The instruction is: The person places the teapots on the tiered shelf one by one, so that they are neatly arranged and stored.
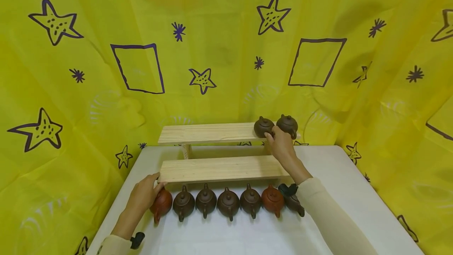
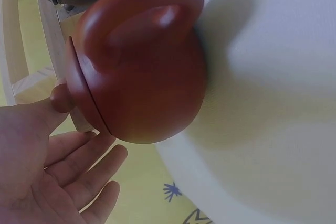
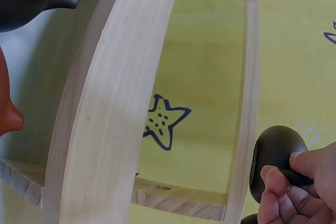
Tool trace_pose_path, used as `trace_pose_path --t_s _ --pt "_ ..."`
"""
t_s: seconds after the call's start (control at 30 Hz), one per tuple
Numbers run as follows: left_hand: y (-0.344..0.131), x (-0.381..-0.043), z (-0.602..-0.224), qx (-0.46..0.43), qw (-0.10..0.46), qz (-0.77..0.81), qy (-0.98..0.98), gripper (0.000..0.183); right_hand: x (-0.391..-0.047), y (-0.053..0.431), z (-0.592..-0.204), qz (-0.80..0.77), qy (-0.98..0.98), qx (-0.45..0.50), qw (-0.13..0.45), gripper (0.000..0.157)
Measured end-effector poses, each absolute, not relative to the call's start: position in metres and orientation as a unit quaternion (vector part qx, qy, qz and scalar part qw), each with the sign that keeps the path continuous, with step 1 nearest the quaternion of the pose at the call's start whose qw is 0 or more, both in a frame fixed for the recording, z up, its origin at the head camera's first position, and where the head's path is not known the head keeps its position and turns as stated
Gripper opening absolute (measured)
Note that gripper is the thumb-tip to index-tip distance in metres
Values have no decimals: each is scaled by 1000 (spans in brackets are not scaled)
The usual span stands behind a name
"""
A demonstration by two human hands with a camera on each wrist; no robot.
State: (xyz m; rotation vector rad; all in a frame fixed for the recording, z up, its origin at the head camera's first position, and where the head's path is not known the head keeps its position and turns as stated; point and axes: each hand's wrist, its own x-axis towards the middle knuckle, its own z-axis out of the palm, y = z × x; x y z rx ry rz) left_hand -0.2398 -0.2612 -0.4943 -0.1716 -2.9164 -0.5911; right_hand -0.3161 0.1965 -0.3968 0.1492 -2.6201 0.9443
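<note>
On the upper shelf board (image 1: 209, 133), my right hand (image 1: 282, 145) pinches the handle of a small dark brown teapot (image 1: 262, 126). A second dark teapot (image 1: 287, 123) stands just right of it on the same board. The right wrist view shows the thumb and curled fingers at the held teapot (image 3: 278, 150). My left hand (image 1: 141, 194) touches the left end of the lower board (image 1: 219, 169), its fingers loosely extended. Close beside that hand is a reddish-brown teapot (image 2: 147, 98), its lid knob overlapping the thumb in the left wrist view.
In front of the two-tier wooden stand, several dark teapots (image 1: 228, 204) and another reddish one (image 1: 273, 200) line up on the white table (image 1: 198, 239), handles toward me. The right wrist device partly covers the rightmost teapot (image 1: 294, 204). Yellow patterned cloth (image 1: 219, 105) surrounds the table.
</note>
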Motion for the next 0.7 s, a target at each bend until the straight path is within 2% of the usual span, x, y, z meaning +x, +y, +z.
trace_pose_path --t_s 0.33,0.7 --pt "-260 -240 -493 -57 90 -200 -974 52 -324 195 -396 328 -926 43 182 27" --pt "-259 -240 -493 -54 79 -196 -976 52 -331 193 -396 323 -933 19 158 26"
